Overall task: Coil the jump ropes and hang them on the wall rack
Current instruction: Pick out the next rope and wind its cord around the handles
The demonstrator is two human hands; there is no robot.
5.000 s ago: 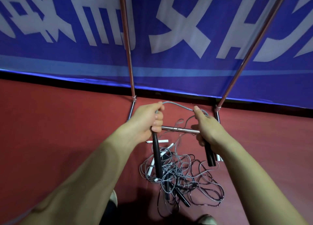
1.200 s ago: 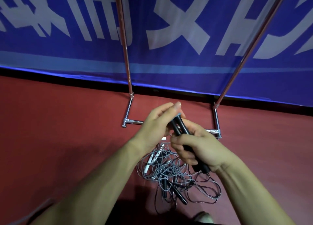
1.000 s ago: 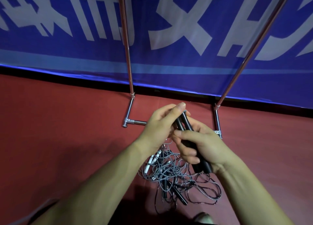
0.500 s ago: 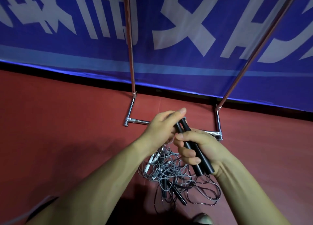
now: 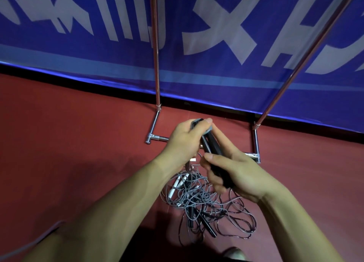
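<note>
Gripping two black handles point(image 5: 211, 143) side by side, the right hand point(image 5: 242, 175) has its fingers curled round their lower part, and the handles slant up and away from it toward the left hand point(image 5: 183, 143). The left hand is closed at the handles' top ends, pinching a bend of grey cord point(image 5: 197, 121) there. More cord hangs down from under the left hand.

Below both hands, on the red floor point(image 5: 69, 143), lies a tangled pile of ropes point(image 5: 199, 196), grey and dark cords mixed, with white handles point(image 5: 178, 183) near the left wrist. Just beyond the hands stands the metal rack point(image 5: 156, 64), its foot bars on the floor either side of them and its poles rising in front of a blue banner point(image 5: 216, 80). A shoe point(image 5: 234, 253) shows under the right forearm.
</note>
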